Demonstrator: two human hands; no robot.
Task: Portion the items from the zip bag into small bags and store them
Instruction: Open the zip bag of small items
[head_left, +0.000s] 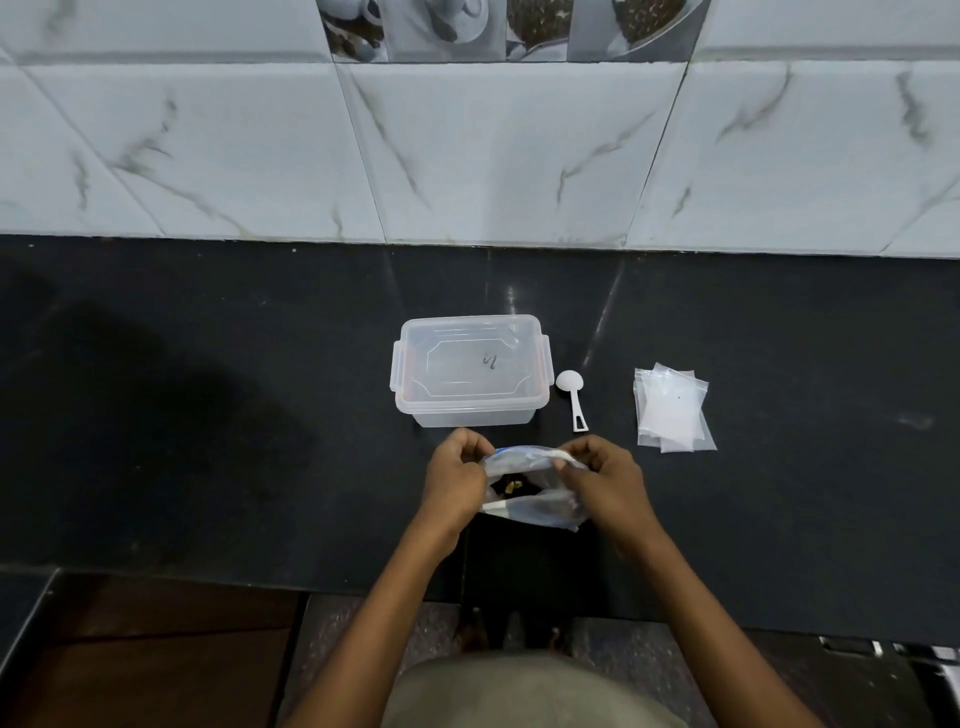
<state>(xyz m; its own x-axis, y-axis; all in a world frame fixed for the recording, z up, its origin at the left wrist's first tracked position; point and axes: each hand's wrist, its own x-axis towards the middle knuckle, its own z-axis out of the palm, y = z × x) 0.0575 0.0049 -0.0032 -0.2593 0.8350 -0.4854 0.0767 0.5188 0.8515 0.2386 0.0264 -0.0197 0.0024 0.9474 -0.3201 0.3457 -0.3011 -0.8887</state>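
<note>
Black polished stone countertop (208, 415) runs under a wall of pale marble-veined tiles (498, 156), and from my seat I look straight down on it. Near its front edge, both hands hold the clear plastic zip bag (535, 506) just above the stone; its long axis runs left to right, and its mouth faces up toward me, pulled apart so that dark and yellowish pieces show inside. My left hand (457, 483) has its fingers curled tight, pinching the bag's left rim; my right hand (602, 483) pinches the right rim the same way. Just behind the bag stands a translucent rectangular plastic box with its lid on (470, 371). Right of it lies a small white plastic scoop (571, 397), bowl away from me, then a loose stack of small clear bags (672, 408).
</note>
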